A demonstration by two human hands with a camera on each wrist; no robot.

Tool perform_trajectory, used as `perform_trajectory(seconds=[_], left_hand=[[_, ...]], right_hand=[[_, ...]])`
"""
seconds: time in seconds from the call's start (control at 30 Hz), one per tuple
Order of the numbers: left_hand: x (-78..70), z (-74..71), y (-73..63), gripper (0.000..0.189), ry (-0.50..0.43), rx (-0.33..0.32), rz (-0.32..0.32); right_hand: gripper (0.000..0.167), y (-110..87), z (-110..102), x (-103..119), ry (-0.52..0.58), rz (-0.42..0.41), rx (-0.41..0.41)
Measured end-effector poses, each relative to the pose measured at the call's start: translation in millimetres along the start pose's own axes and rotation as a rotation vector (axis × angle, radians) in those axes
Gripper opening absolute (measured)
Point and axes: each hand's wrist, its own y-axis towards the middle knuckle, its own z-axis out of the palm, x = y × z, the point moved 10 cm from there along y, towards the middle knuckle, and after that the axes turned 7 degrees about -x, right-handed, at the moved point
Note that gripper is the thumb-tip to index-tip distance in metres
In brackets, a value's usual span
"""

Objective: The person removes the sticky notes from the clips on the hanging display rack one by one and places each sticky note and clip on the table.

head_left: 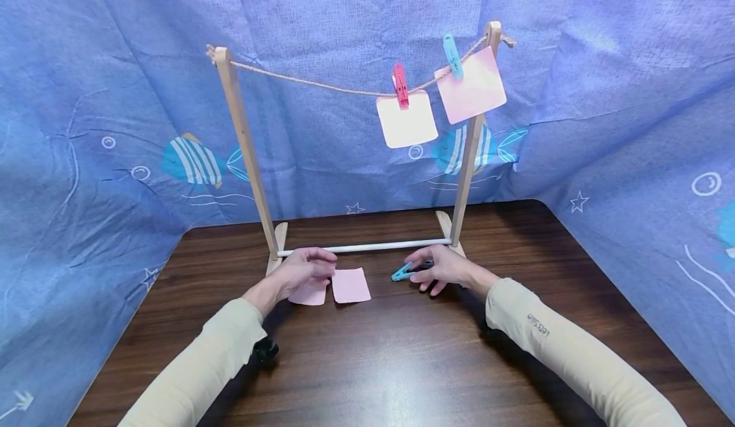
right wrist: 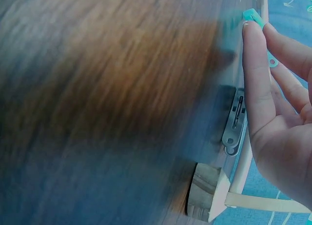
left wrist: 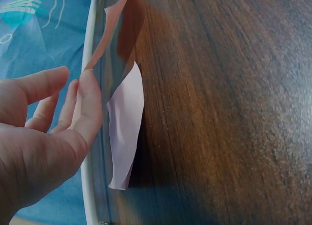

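My left hand (head_left: 301,269) hovers over two small pink paper squares on the table, its fingers loosely bent and holding nothing. One pink square (head_left: 310,295) is partly hidden under that hand; the other pink square (head_left: 351,286) lies just right of it. In the left wrist view both curl up at the edges, the nearer paper (left wrist: 127,130) beside the fingers. My right hand (head_left: 448,266) pinches a teal clothespin (head_left: 401,273) between thumb and fingers, low over the table. A dark clothespin (right wrist: 235,120) lies by that hand in the right wrist view.
Behind the hands stands a wooden frame (head_left: 247,140) with a white bottom bar (head_left: 379,246). Along its sagging twine (head_left: 310,83), a red clothespin (head_left: 400,85) holds a white paper (head_left: 408,124) and a light blue clothespin (head_left: 452,57) holds a pink paper (head_left: 476,89).
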Motion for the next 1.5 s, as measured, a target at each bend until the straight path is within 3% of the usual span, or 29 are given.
perform_trajectory(seconds=[0.7,0.87,1.1,1.5], left_hand=[[1.1,-1.9,1.3,0.038,0.008,-0.012,-0.017],[2.2,-1.5,-1.2,0.039,-0.016,-0.001,-0.052],[1.6,-0.1,-1.4,0.04,-0.028,0.019,-0.051],[-1.4,5.0,-1.8,0.044,-0.022,0.051,-0.049]], right_hand=[[0.046,1.7,-1.7,-2.1,-0.035,-0.001,-0.012],[0.047,2.9,-4.7,-2.0,-0.027,-0.001,-0.024],[0.047,2.6,-9.0,6.0,-0.027,-0.058,-0.007],[0.046,0.6,-13.8,5.8,0.0,-0.034,0.001]])
